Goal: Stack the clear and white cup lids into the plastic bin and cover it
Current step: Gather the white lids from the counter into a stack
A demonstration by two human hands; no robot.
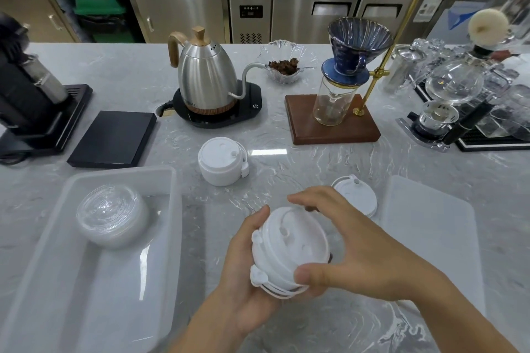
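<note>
Both hands hold a stack of white cup lids (pixel 289 249) above the counter in front of me. My left hand (pixel 246 275) cradles it from below and the left. My right hand (pixel 344 243) grips it from the right, thumb on its near rim. The clear plastic bin (pixel 160 289) lies at the left with a stack of clear lids (pixel 111 218) in its far end. A second stack of white lids (pixel 222 162) stands on the counter beyond. A few white lids (pixel 358 195) lie behind my right hand. The bin's flat cover (pixel 430 235) rests at the right.
Behind the lids stand a steel gooseneck kettle (pixel 205 77) on its black base, a black scale (pixel 114 137), a grinder (pixel 25 94) at far left, a glass dish (pixel 284 66), a pour-over stand (pixel 344 100) on a wooden base, and glassware (pixel 459 100) at far right.
</note>
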